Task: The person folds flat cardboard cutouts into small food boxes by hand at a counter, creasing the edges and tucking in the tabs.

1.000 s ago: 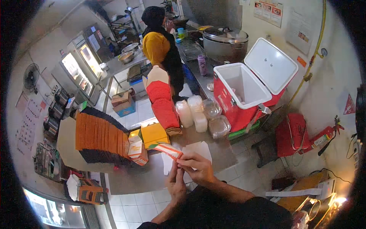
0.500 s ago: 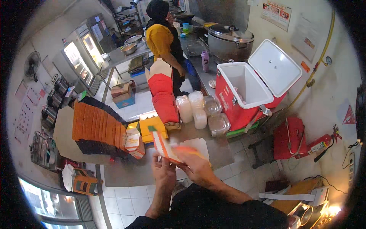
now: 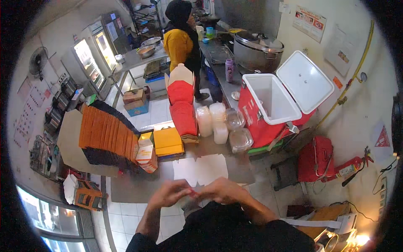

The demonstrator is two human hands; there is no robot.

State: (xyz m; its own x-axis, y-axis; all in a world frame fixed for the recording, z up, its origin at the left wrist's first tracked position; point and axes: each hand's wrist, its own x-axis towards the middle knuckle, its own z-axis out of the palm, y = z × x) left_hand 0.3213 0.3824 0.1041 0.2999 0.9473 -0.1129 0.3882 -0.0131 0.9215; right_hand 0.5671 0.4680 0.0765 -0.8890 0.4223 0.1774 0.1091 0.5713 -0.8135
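Note:
My left hand (image 3: 171, 193) and my right hand (image 3: 223, 191) meet close to my body over the near edge of the metal table (image 3: 138, 189). Their fingers are closed together around a small red piece (image 3: 193, 192), mostly hidden and too blurred to name. Just beyond the hands lie flat white card sheets (image 3: 212, 169) side by side. Farther off on the left stands an orange and white folded carton (image 3: 146, 158), next to yellow cartons (image 3: 168, 142). Behind these rise red cartons (image 3: 183, 119) in a tall stack.
Many orange-brown cartons (image 3: 107, 136) stand in a row at left. Clear plastic containers (image 3: 241, 140) sit beside a red cooler box (image 3: 268, 105) with its white lid up. A co-worker in a yellow top (image 3: 178, 44) stands at the back counter. A fire extinguisher (image 3: 350, 167) hangs right.
Both hands have drawn back toward my body. The orange and white carton with a green tip no longer shows in them; more of the white sheets is visible. The co-worker has turned slightly.

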